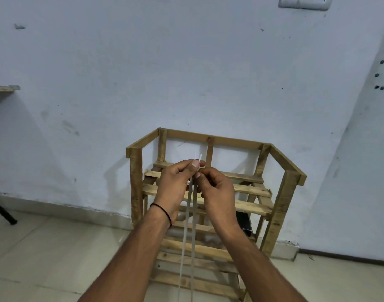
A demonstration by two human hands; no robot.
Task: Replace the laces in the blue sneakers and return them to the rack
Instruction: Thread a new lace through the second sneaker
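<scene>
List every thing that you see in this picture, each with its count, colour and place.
lace strands: two, white, hanging down from the hands, tips sticking up above the fingers
rack: one, brown wood, slatted, against the wall
dark object: one, black, low in the rack on the right side; kind unclear
switch plate: one, white, on the wall, top right
board: one, light wood, left edge
slanted leg: one, black, on the floor at left
wrist band: one, black, on the left wrist
left hand: pinches the strands near their tips
right hand: pinches the strands just below
</scene>
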